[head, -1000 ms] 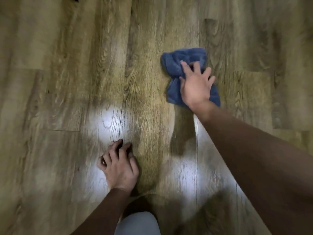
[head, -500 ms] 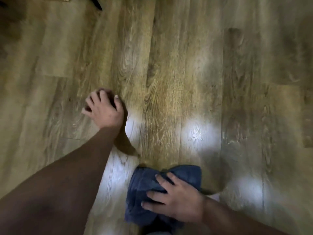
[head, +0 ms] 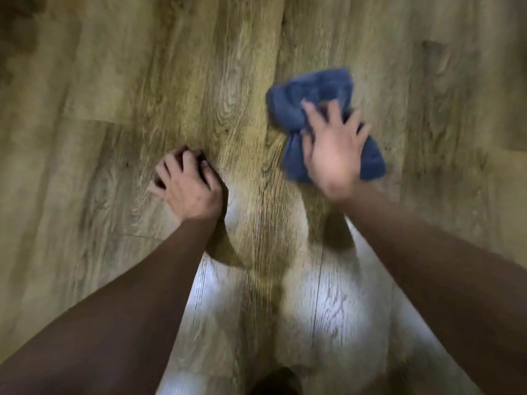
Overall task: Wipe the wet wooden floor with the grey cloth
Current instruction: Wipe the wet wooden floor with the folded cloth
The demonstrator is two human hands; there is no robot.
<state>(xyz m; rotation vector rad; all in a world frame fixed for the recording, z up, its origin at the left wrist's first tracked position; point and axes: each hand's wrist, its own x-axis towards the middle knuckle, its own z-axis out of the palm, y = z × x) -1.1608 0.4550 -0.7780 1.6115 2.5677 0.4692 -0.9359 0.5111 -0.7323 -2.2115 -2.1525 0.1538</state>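
Fingers [head: 313, 115] of the right hand [head: 333, 155] spread flat, pressing the crumpled blue-grey cloth [head: 313, 89] onto the brown wood-grain plank floor [head: 114, 81]. Left hand [head: 188, 186] rests beside it, fingers curled, holding nothing.

An indoor room, likely a home — wood-grain plank floor [head: 199, 81] with glossy light reflections.

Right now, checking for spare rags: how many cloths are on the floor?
1. The cloth lies on the floor under the right hand. None shows elsewhere.
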